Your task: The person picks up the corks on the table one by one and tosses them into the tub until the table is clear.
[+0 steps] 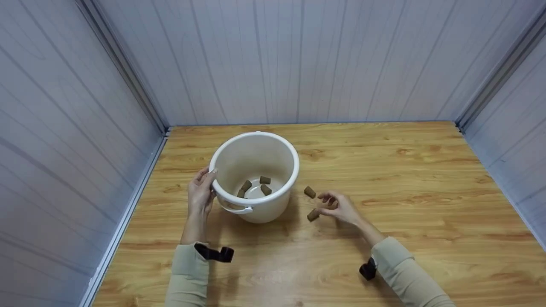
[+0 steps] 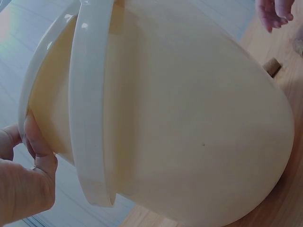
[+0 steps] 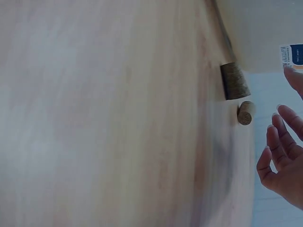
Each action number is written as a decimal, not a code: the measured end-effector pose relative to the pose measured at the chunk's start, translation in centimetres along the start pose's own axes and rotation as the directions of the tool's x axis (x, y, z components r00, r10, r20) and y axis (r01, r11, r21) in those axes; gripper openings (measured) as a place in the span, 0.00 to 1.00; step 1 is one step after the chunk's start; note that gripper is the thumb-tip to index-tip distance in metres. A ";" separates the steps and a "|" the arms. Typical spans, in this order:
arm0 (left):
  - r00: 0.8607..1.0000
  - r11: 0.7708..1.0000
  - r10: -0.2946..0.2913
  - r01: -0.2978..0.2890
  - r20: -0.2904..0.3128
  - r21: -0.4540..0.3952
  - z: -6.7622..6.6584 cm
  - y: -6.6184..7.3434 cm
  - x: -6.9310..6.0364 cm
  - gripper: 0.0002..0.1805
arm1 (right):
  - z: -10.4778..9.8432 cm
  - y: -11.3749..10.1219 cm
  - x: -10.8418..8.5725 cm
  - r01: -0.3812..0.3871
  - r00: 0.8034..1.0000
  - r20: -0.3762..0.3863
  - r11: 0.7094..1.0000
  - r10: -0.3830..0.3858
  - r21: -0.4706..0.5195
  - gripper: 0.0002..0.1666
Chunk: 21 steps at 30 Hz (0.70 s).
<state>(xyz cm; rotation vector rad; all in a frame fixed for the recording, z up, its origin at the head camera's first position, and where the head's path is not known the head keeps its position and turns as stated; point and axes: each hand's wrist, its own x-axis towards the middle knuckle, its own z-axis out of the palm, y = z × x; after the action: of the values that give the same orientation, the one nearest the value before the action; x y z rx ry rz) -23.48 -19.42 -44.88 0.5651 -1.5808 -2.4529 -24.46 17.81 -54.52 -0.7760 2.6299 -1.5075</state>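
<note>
A white plastic bucket (image 1: 256, 211) stands on the wooden surface, its handle hanging down at the near side. Several brown corks (image 1: 265, 180) lie on its bottom. My left hand (image 1: 200, 192) grips the bucket's rim at the left, pinching it between thumb and fingers, as the left wrist view also shows. To the right of the bucket lie two more corks, a farther cork (image 1: 310, 192) and a nearer cork (image 1: 313, 214). My right hand (image 1: 341, 209) hovers beside these two, fingers spread and loosely bent, with nothing between thumb and fingers. In the right wrist view the fingertips stand apart from both corks.
Pale panelled walls (image 1: 277, 64) close off the back and both sides of the wooden surface (image 1: 405, 170). A label (image 3: 293, 56) is stuck on the bucket's side. Each sleeve carries a black wrist camera (image 1: 215, 253).
</note>
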 end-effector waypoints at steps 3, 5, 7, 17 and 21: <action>1.000 1.000 -0.009 0.009 -0.004 0.006 0.0 0.1 0.0 0.20 | 0.1 0.3 -0.2 0.014 0.999 0.034 1.000 -0.013 -0.012 0.22; 1.000 1.000 -0.012 0.012 -0.006 0.010 0.0 0.1 0.0 0.21 | 0.2 0.6 -0.3 0.010 0.999 0.044 1.000 -0.009 -0.014 0.23; 1.000 1.000 -0.013 0.013 -0.007 0.009 0.1 0.1 0.0 0.21 | 0.2 0.8 -0.3 -0.001 0.999 0.052 1.000 0.001 -0.012 0.23; 1.000 1.000 -0.004 0.004 -0.002 -0.022 0.1 0.0 0.0 0.19 | 0.4 1.5 -0.1 0.024 0.993 0.115 1.000 -0.025 0.015 0.20; 1.000 1.000 -0.001 0.001 -0.005 -0.022 0.1 0.0 0.0 0.18 | 0.5 1.6 0.0 0.001 0.990 0.140 1.000 -0.005 0.025 0.19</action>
<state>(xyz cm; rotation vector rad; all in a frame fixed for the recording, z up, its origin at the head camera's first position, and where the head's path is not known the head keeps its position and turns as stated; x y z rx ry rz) -23.48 -19.35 -44.83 0.5690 -1.5499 -2.4646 -25.02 18.04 -56.05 -0.8506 2.5056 -1.4277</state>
